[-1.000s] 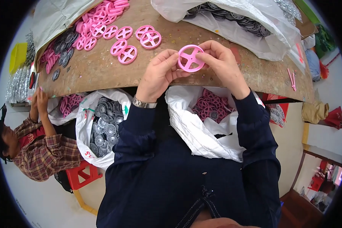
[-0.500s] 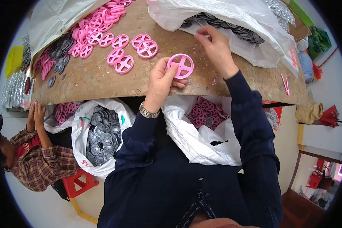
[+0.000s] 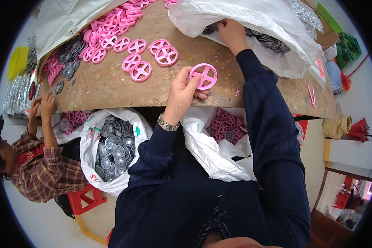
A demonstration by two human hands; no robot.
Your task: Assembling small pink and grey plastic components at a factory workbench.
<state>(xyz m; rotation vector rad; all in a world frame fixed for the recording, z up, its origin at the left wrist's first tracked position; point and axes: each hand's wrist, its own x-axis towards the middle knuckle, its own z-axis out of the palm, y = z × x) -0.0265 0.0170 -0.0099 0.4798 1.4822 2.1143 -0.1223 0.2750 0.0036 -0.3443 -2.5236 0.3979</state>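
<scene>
The left hand point(image 3: 182, 91) holds a pink plastic wheel point(image 3: 203, 76) with four spokes, the fingers curled round its near-left rim and the thumb pressed against its edge. The wheel is lifted just above the near edge of a worn wooden table point(image 3: 111, 87), face up. A metal wristwatch point(image 3: 168, 123) sits on that wrist, above a dark blue sleeve.

The right hand point(image 3: 232, 35) reaches to the far side of the table, into the mouth of a large white plastic bag point(image 3: 252, 20). Its fingers rest among grey metal discs point(image 3: 268, 41) inside the bag; whether they grip one cannot be told, since the bag's fold hides the fingertips.

On the table, left of the held wheel, four loose pink wheels point(image 3: 149, 58) lie flat. Farther left, a heap of pink wheels point(image 3: 111, 29) mixes with dark grey discs point(image 3: 70, 53).

Below the near table edge, between the person's arms, an open white sack point(image 3: 211, 153) holds more pink wheels. To its left, a second white sack point(image 3: 111, 149) is full of grey discs.

At the far left, another person in a plaid shirt point(image 3: 41, 169) sits low, with both hands point(image 3: 41, 105) raised to the table's left edge, beside a red stool point(image 3: 84, 198).
</scene>
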